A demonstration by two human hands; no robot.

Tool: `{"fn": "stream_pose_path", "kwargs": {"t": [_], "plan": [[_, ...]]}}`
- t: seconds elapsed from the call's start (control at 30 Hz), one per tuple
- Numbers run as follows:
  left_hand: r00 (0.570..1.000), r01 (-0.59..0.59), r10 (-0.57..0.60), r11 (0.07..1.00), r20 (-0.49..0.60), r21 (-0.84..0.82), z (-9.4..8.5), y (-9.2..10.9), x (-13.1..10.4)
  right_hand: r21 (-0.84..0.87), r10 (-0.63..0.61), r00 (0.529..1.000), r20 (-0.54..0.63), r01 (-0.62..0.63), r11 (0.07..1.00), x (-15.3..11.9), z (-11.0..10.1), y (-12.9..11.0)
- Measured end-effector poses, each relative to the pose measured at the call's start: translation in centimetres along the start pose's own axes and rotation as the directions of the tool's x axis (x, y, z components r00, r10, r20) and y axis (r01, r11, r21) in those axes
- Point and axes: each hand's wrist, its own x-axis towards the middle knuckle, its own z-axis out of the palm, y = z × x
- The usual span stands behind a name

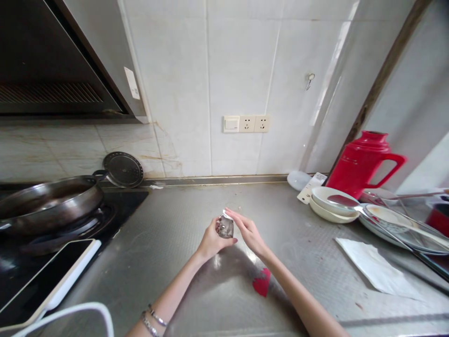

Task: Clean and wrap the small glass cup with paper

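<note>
My left hand (213, 238) is wrapped round a small clear glass jar (226, 227), held just above the steel counter (175, 271). The thumb curls beneath the jar and the fingers cover its left side. My right hand (248, 230) reaches in from the right, its fingers straight and pressed together over the top of the jar. Under those fingertips a scrap of white tissue (227, 215) shows against the jar; most of it is hidden. A red heart-shaped piece (261, 282) lies on the counter below my right wrist.
At left, a pan (52, 201) sits on the black stove, with a phone (49, 281) and white cable (84, 306) in front. At right stand a red thermos (361, 161), stacked bowls (333, 213), plates with utensils, and a folded white napkin (377, 267).
</note>
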Motion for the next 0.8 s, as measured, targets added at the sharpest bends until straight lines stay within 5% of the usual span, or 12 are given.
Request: {"fn": "stream_pose_path", "kwargs": {"t": [0.17,0.53,0.67,0.8], "plan": [[0.988,0.15,-0.153,0.979,-0.016,-0.137,0.1,0.4,0.1,0.081,0.039,0.999,0.001,-0.039,0.996,-0.3,0.1,-0.8],[0.977,0.212,-0.213,0.967,0.005,-0.14,0.3,0.7,-0.1,0.04,0.061,0.998,-0.036,-0.059,0.997,-0.1,0.4,0.0],[0.966,0.255,-0.258,0.961,-0.025,-0.104,0.2,0.9,-0.1,-0.067,-0.073,0.997,0.018,0.074,0.995,-0.4,0.4,0.1],[0.972,0.229,-0.225,0.972,0.065,-0.061,0.1,1.0,-0.2,-0.185,-0.23,0.96,0.16,0.259,0.948,-0.7,0.5,0.8]]}}
